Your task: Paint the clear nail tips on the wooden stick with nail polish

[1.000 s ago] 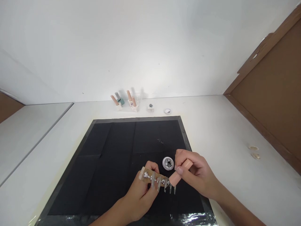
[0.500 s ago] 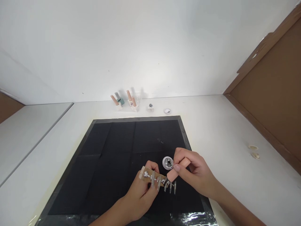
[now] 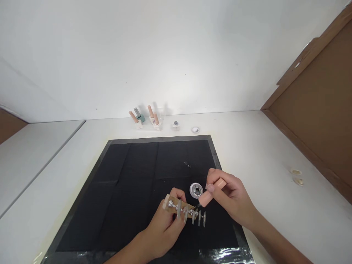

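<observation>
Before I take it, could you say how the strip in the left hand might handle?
The strip looks straight in the left hand, so is probably stiff; its thin gray tips jut outward, so may snap if knocked.

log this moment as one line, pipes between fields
left hand: holds tan strip bearing metal stands and clear tips | right hand: holds peach cap, dark brush close to strip | round pot: on black mat

The black mat [image 3: 126, 198] gives open passage left of the left hand [image 3: 164, 228]; a round pot [image 3: 191, 191] obstructs the gap beside the right hand [image 3: 232, 196], and bottles [image 3: 157, 127] stand beyond the mat's far edge.
</observation>
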`<action>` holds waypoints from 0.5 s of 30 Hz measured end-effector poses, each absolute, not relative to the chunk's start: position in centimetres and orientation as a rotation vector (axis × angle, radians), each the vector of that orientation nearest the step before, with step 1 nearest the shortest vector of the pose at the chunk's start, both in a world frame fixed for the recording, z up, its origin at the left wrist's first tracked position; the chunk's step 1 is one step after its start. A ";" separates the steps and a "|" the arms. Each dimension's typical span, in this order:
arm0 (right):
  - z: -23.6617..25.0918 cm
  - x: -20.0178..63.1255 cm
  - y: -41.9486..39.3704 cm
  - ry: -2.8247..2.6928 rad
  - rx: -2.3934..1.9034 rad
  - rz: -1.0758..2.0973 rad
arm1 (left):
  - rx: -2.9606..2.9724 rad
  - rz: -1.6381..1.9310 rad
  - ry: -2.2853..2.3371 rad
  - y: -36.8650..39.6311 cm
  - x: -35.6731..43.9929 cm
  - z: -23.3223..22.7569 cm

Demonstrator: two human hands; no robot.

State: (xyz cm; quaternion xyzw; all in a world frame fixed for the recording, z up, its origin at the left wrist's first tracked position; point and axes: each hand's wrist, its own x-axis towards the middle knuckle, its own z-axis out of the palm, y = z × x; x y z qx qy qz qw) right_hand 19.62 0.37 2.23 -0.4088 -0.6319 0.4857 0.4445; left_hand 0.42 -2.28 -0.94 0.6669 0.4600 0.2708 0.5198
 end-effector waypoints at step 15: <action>2.1 19.5 0.4 -1.491 -1.091 1.214 | 1.610 0.646 1.110 -2.5 0.2 -1.5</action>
